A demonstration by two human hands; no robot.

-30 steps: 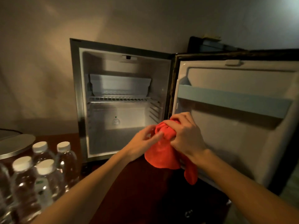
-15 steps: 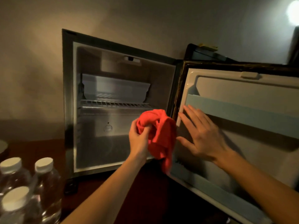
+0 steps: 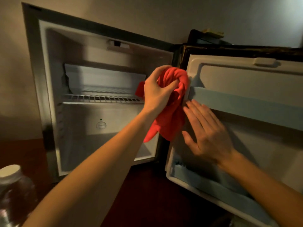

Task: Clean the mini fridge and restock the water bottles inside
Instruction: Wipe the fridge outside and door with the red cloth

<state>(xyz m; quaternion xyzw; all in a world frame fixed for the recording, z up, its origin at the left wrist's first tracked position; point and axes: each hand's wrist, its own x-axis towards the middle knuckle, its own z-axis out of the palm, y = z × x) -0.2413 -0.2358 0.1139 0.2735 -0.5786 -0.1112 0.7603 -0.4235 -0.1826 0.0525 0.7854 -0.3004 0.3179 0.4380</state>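
Head view: left hand has raised red cloth to door shelf.

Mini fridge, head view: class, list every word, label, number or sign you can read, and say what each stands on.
No text can be read.
Round dial on the mini fridge back wall: markings too blurred to read.
Water bottle at lower left: no readable label.
Red cloth and fridge door: no print visible.

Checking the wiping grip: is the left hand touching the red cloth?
Touching. The head view shows the left hand gripping the bunched red cloth, fingers curled into its folds.
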